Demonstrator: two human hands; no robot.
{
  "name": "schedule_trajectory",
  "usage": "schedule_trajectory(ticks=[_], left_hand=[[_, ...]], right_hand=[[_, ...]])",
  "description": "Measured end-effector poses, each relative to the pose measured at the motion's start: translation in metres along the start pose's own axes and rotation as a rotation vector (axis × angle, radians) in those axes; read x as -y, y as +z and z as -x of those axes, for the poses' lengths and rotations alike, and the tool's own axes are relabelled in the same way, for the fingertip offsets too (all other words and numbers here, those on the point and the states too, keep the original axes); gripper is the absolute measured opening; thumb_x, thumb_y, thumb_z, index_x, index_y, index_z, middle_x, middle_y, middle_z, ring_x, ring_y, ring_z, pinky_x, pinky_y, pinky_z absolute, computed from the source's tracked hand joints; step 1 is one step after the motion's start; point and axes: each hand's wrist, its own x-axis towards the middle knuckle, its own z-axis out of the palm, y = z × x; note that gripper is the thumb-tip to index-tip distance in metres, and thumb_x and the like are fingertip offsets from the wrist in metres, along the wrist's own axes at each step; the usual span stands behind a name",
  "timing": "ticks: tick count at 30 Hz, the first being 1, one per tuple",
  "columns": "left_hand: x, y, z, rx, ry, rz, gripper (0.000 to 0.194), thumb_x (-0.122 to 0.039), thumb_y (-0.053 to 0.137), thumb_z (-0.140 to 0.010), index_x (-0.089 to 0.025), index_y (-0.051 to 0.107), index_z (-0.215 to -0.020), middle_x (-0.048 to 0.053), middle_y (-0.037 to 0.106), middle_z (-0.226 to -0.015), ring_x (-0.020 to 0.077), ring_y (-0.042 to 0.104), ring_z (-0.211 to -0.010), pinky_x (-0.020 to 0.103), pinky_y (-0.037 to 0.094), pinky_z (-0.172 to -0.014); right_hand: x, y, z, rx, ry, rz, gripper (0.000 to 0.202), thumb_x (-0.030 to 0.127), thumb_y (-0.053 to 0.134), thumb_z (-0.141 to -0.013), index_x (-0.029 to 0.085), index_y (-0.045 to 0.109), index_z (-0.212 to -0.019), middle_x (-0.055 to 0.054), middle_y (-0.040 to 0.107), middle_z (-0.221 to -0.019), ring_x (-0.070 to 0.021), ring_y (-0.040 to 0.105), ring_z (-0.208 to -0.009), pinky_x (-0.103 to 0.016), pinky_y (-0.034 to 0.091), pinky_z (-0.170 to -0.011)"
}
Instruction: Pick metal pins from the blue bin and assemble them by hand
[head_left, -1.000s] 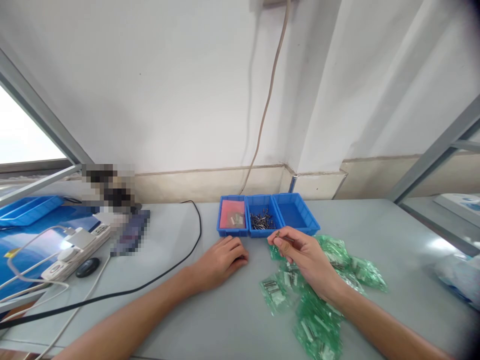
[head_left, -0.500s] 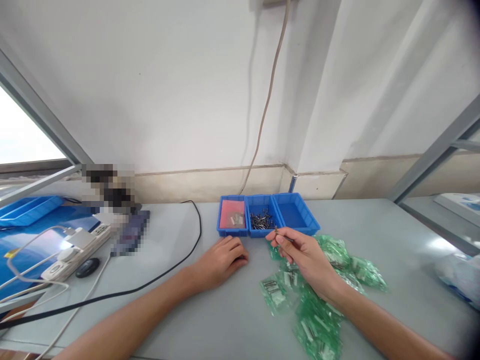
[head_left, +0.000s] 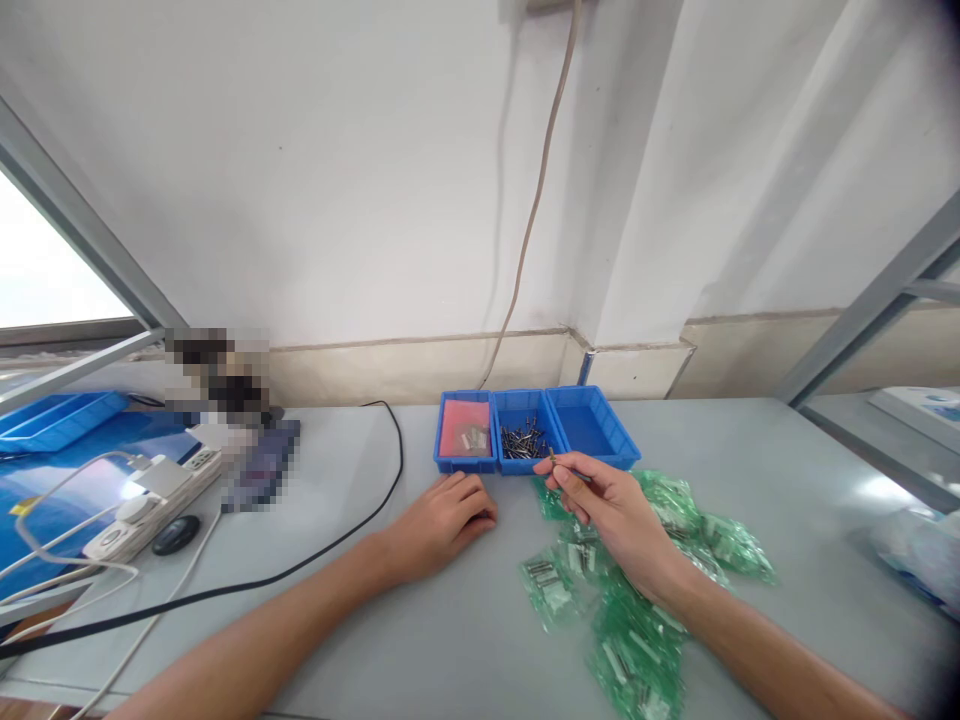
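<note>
My right hand [head_left: 600,500] pinches a small metal piece [head_left: 553,458] between thumb and fingertips, near the front edge of the blue bins. Resting on the table, my left hand [head_left: 444,525] has its fingers curled under, and whatever may be beneath them is hidden. Many dark metal pieces [head_left: 525,440] lie in the middle blue bin [head_left: 517,402]. The left bin [head_left: 465,466] holds a pink sheet [head_left: 456,420] with a small clear bag on it. No items show in the right bin [head_left: 592,430]. Green plastic bags [head_left: 637,640] with metal parts lie around and below my right hand.
A black cable [head_left: 315,553] curves over the grey table [head_left: 360,650] on the left. Farther left are a white power strip [head_left: 157,505], a black mouse [head_left: 175,535] and another blue tray [head_left: 64,420]. A clear plastic bag [head_left: 919,555] sits at the right edge.
The small piece in my right hand has turned slightly and its tip now looks yellowish. My left hand has stayed in place.
</note>
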Motion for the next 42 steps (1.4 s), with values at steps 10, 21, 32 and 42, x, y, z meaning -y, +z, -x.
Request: schedule_trajectory(ticks=[10,21,32,42], left_hand=[[-0.0023,-0.0014,-0.0005,0.001,0.000,-0.001,0.018,-0.028,0.048,-0.115,-0.019,0.063,-0.108,0.006,0.065,-0.107,0.0215,0.057,-0.097,0.034,0.047,-0.089],[-0.0008,0.0000,0.0003,-0.003,-0.009,0.007,0.018,-0.028,0.049,-0.114,-0.020,0.063,-0.109,0.006,0.065,-0.107,0.0213,0.057,-0.098,0.035,0.047,-0.090],[-0.0015,-0.0019,-0.0002,-0.008,-0.005,0.003,0.019,-0.029,0.048,-0.115,-0.019,0.064,-0.107,0.006,0.065,-0.106,0.0215,0.058,-0.097,0.035,0.048,-0.090],[-0.0007,-0.0005,-0.0004,-0.005,0.004,-0.003,0.016,-0.027,0.049,-0.114,-0.019,0.063,-0.109,0.006,0.065,-0.106,0.0213,0.057,-0.098,0.035,0.047,-0.091]], right_hand=[[0.0019,-0.0003,-0.0001,-0.002,0.010,0.021,0.035,0.056,0.071,-0.096,0.023,0.080,-0.105,-0.003,0.067,-0.086,-0.0154,0.046,-0.066,-0.030,0.038,-0.059],[0.0003,0.0002,0.0026,-0.013,-0.038,0.030,0.028,0.048,0.083,-0.088,0.024,0.069,-0.086,-0.001,0.067,-0.084,-0.0188,0.057,-0.077,-0.031,0.043,-0.070],[0.0045,0.0001,0.0034,-0.042,-0.065,0.061,0.031,0.054,0.074,-0.095,0.025,0.063,-0.095,0.002,0.057,-0.082,-0.0174,0.049,-0.070,-0.029,0.037,-0.061],[0.0024,0.0010,0.0009,-0.042,-0.032,-0.020,0.038,0.060,0.068,-0.098,0.024,0.070,-0.105,-0.002,0.065,-0.088,-0.0146,0.046,-0.063,-0.029,0.039,-0.057]])
